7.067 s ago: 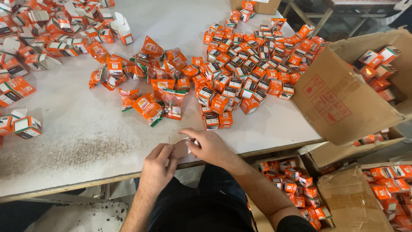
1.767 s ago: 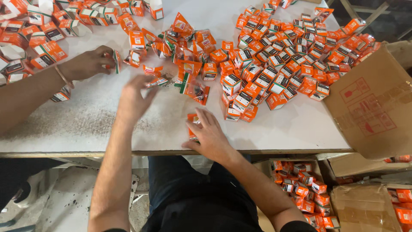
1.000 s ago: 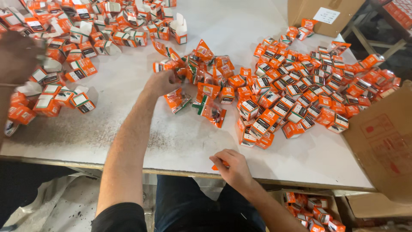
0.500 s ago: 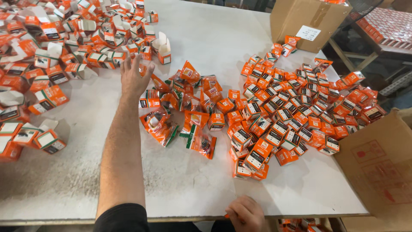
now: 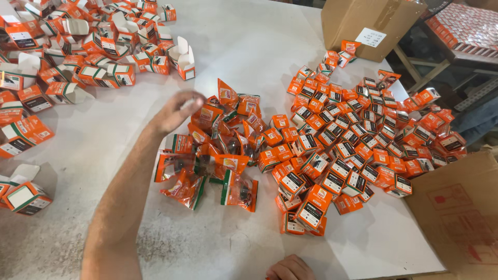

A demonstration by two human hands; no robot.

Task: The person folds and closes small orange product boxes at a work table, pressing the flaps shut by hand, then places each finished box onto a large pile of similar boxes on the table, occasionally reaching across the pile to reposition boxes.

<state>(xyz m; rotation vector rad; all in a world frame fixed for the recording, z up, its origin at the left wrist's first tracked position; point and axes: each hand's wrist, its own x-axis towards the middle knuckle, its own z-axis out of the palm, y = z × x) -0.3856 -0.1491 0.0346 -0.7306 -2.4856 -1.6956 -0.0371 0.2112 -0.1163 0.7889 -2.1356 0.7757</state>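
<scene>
Left hand (image 5: 174, 111): centre-left of frame, blurred, fingers loosely curled, above orange sachets (image 5: 218, 155) heaped mid-frame | Right hand (image 5: 290, 268): bottom edge, knuckles only, finger state cannot tell | Closed orange boxes (image 5: 363, 135): right | Open boxes (image 5: 78, 46): upper left | Cardboard carton (image 5: 371, 26): top right

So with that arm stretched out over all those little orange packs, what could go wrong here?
1. The left hand hovers over the loose pile of pouches; a sweep of the forearm could scatter them into the closed boxes alongside.
2. The open boxes sit far across the table, so a long reach might knock some over.
3. Some closed boxes lie near the table edge by the right hand and could perhaps slide off.
</scene>
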